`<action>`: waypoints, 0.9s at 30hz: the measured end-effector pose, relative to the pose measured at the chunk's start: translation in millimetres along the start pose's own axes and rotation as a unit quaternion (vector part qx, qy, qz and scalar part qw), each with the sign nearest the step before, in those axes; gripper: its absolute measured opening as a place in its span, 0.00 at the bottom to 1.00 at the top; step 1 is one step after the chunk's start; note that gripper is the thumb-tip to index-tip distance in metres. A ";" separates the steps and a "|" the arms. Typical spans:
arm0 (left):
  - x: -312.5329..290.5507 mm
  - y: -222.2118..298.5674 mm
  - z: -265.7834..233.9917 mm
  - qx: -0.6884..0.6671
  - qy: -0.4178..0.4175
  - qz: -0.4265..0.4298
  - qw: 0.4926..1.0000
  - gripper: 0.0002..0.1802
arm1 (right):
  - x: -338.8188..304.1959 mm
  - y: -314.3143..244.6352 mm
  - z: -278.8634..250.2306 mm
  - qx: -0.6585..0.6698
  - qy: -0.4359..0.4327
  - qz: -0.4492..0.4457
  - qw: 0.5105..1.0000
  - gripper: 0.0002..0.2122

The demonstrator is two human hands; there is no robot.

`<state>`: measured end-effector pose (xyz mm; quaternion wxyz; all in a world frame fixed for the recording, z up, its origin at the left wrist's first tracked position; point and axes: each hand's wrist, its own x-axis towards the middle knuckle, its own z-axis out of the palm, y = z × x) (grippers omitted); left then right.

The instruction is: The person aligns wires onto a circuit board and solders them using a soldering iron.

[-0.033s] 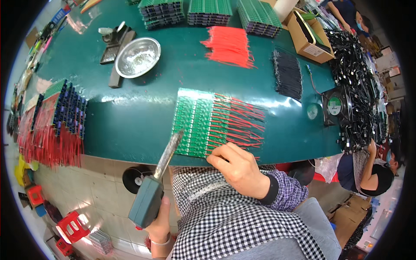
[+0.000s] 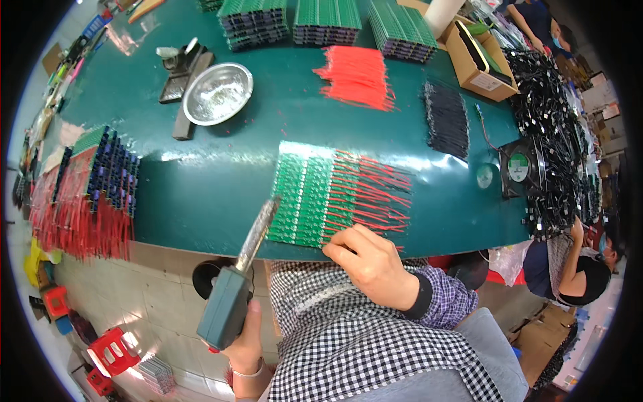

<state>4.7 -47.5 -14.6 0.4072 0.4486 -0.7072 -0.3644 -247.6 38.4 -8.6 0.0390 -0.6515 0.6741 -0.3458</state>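
My left hand [image 2: 245,338] grips a soldering iron [image 2: 226,307] by its boxy dark green handle. The iron's long, stained metal barrel slants up so that its tip lies over the left edge of a green circuit board panel [image 2: 301,194]. Along the panel's right side runs a column of red wires [image 2: 375,191], their loose ends pointing right. My right hand [image 2: 368,263] is closed at the panel's near right corner, thumb and forefinger pinched on a red wire. Most of that wire is hidden beneath the hand.
A metal bowl [image 2: 218,94] stands beside a dark soldering stand [image 2: 177,80]. Red wires [image 2: 355,75] and black wires [image 2: 445,120] lie in bundles. Stacked boards [image 2: 253,20] line the back; wired boards [image 2: 87,194] sit left. A fan [image 2: 519,167] and black cables [image 2: 552,134] are right, near other people.
The whole view has shifted slightly, with the table things a little lower in the picture. Both hands and the soldering iron keep nearly the same places at the panel.
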 end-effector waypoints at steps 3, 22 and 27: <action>40.3 5.0 10.2 0.006 0.108 0.075 0.991 0.22 | -2.8 -0.7 -2.7 0.001 -0.010 0.005 1.000 0.11; 158.3 11.1 59.7 -0.138 0.054 -0.100 0.984 0.18 | -23.4 49.6 -96.8 0.076 -0.075 0.051 0.993 0.08; 160.0 37.1 89.2 -0.264 0.026 -0.098 0.959 0.14 | -23.4 157.6 -101.7 -0.133 0.136 0.095 0.977 0.03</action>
